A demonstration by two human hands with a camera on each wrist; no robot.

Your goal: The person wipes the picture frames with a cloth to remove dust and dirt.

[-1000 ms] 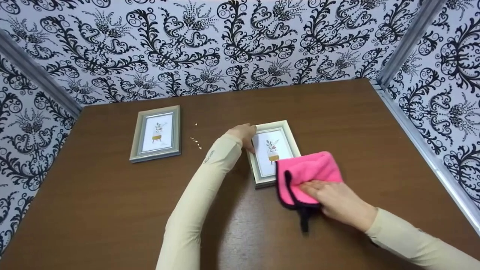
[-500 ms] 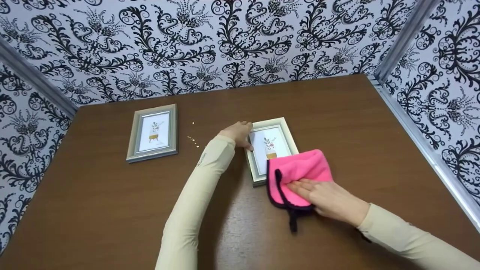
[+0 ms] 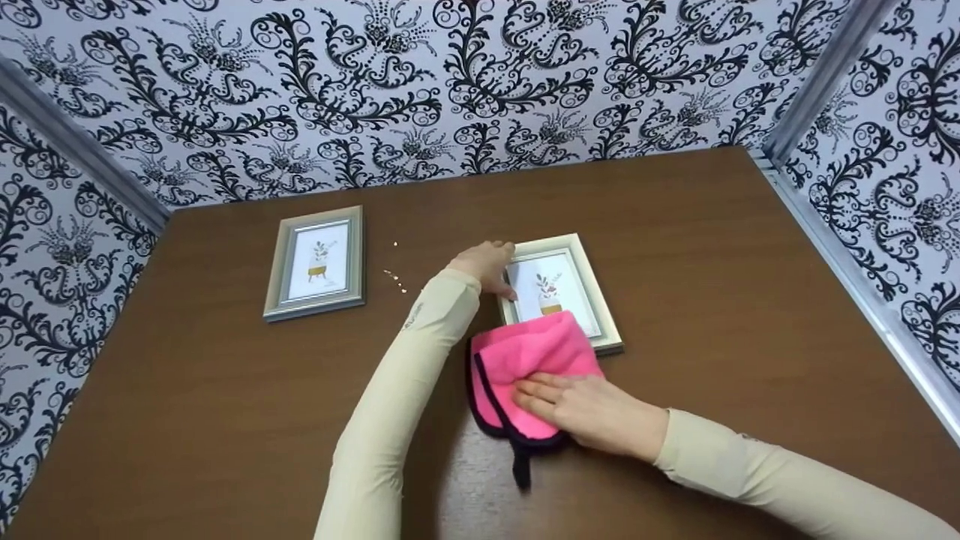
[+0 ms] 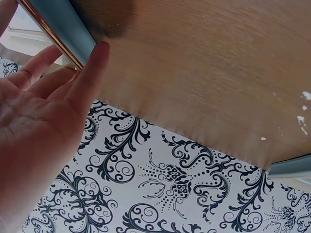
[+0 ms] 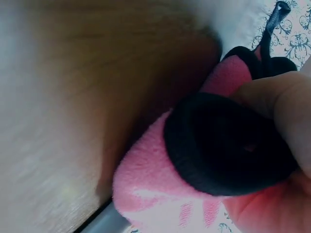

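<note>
A cream picture frame (image 3: 600, 307) with a plant-in-a-pot print lies face up right of the table's middle. My left hand (image 3: 484, 268) grips its upper left corner. In the left wrist view, that hand's fingers reach around the frame's blue-grey side (image 4: 63, 29). My right hand (image 3: 592, 412) holds a folded pink cloth (image 3: 536, 345) with dark edging and a loop, fingers flat over it. The cloth covers the frame's lower left part. In the right wrist view, the thumb side of my right hand (image 5: 291, 111) grips the cloth's folded dark edge (image 5: 189, 150).
A second picture frame (image 3: 279, 262) with a similar print lies at the left. Small pale flecks (image 3: 395, 280) are scattered on the brown table (image 3: 225, 405) between the two frames. Patterned black-and-white walls (image 3: 480, 82) with grey metal posts stand behind and at both sides.
My right hand has slid the pink cloth leftward along the frame's lower edge, uncovering the lower right corner and covering the lower left. My left hand stays on the upper left corner.
</note>
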